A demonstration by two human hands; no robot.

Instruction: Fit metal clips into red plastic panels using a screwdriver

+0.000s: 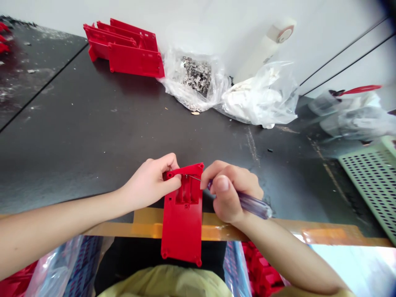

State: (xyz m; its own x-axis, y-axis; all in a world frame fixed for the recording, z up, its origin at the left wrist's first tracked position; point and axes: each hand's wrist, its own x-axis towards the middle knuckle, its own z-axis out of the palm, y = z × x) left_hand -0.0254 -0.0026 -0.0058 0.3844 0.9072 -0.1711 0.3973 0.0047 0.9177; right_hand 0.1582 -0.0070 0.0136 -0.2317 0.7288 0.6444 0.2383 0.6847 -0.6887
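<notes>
A red plastic housing (182, 231) lies over the front edge of the dark table, its slotted compartment facing up. My left hand (157, 179) grips its upper left corner, thumb over the compartment and fingers curled behind. Closed around a screwdriver with a clear purple handle (252, 205), my right hand (232, 187) is at the housing's right side. The thin shaft reaches left into the top of the compartment, where its tip meets a small metal piece (186, 176) beside my left thumb.
Red housings (133, 57) stand at the back left. Beside them are an open bag of small metal parts (198, 76) and a bag with white contents (256, 97). A green perforated basket (371, 177) is at the right. Orange tape (145, 227) lines the front edge.
</notes>
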